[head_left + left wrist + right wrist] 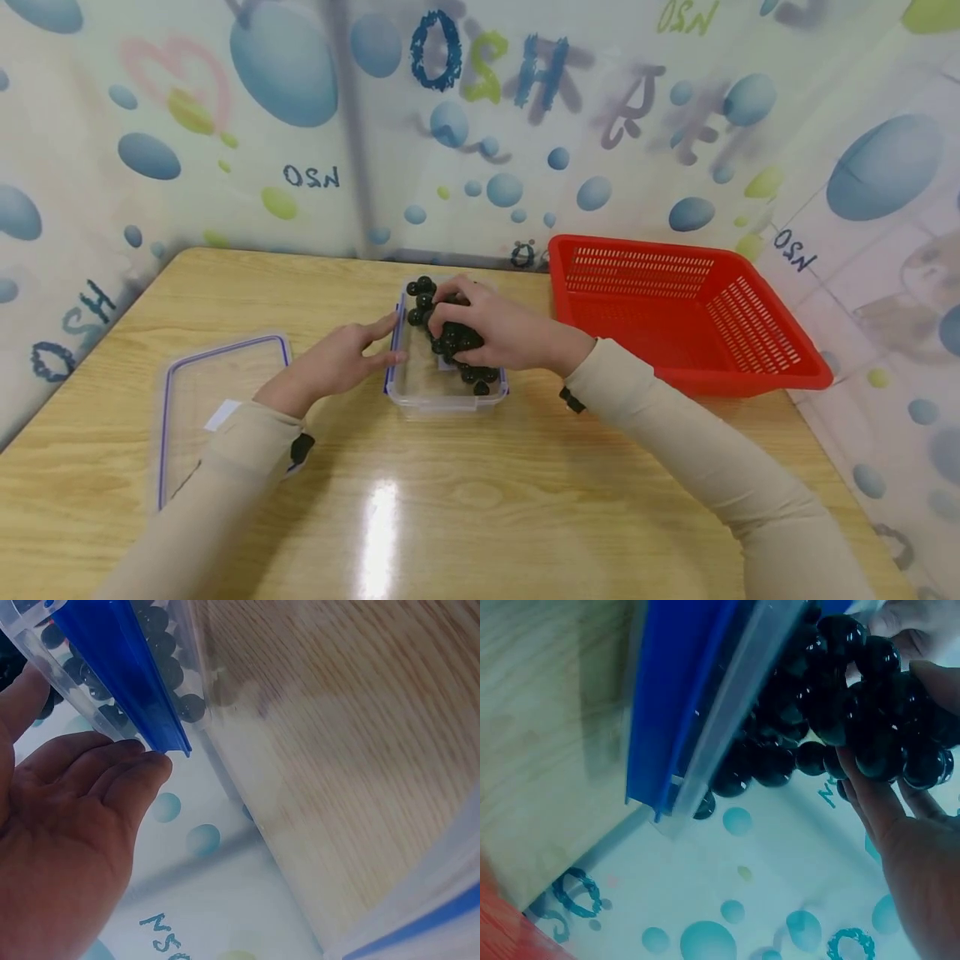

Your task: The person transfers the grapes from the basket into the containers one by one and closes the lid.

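Gripping a bunch of glossy dark grapes from above in the right hand, with fingers and thumb curled round its middle. Showing past the fingertips and again below the thumb, yet lying inside the clear container directly under that hand. Touching the left side of the container with the left hand, with digits extended and spread, thumb reaching over the rim, fingertips at the end of a blue latch. To the left of the left hand, partly behind its forearm, a clear blue-edged lid with a small white label, flat on the wooden surface. To the right of the right hand, beyond its forearm, a red slotted basket. Ahead of both hands, a wall covering printed with blue bubbles and letters.
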Demonstrator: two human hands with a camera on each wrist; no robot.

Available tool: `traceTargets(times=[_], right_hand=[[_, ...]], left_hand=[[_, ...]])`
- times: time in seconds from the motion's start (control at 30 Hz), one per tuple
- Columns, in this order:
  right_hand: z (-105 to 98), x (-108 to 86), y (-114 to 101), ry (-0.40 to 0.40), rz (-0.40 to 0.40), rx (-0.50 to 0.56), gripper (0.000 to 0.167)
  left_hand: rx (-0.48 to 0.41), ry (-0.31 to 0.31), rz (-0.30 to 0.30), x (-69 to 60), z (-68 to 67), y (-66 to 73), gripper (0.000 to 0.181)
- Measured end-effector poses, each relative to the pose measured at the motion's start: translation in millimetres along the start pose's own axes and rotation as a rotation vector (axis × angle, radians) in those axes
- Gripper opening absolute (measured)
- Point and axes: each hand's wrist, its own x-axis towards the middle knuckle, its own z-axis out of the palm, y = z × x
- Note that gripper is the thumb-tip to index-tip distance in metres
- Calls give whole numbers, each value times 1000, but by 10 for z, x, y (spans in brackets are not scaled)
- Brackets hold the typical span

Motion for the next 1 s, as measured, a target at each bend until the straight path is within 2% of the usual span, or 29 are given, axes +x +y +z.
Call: traceTargets(times=[0.2,0.43,0.57,0.77,0.93,1.0], right_hand=[[121,-34,15,-81,0,-3,31],[255,-35,51,-100,-42,16,33],[321,-23,65,-132,-71,54,26],[389,-45,86,-97,-60,82,20],[420,-58,73,-82,-40,56,26],[436,-61,67,-76,-9,49,35]], left_hand=[[9,2,2,7,0,12,73],[3,-3,-3,-5,6,9,73],[1,-22,12,-8,-1,-4,73],[11,-41,32,-4,-6,2,74],[7,-47,9,-13,-12,13,74],[-1,-50,2,-17,-13,17,74]])
